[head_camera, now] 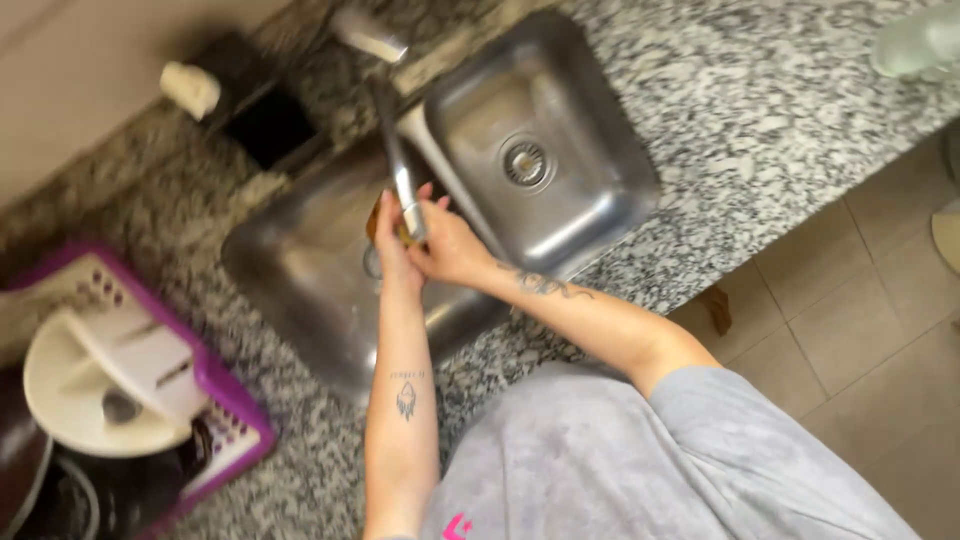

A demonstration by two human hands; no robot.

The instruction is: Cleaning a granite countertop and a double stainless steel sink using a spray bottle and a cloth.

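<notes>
You stood at a grey speckled stone counter (760,110) with a steel double sink (600,215) set into it, and both of your arms reached over the left basin. Your left hand (392,232) and right hand (448,245) were pressed together under the tip of the long steel tap (398,165). Between them sat a small brownish-yellow thing (376,214), mostly hidden and blurred, so what it was could not be told. Your left fingers curled around it, and your right hand closed against it from the other side, thumb on top, though how firmly the right hand held it could not be told. The right basin showed its round drain (525,163). To the left on the counter stood a purple and white dish rack (228,395) holding a round white plastic piece (100,380). A dark square holder (268,125) sat behind the sink, with a small cream block (190,89) beside it.
</notes>
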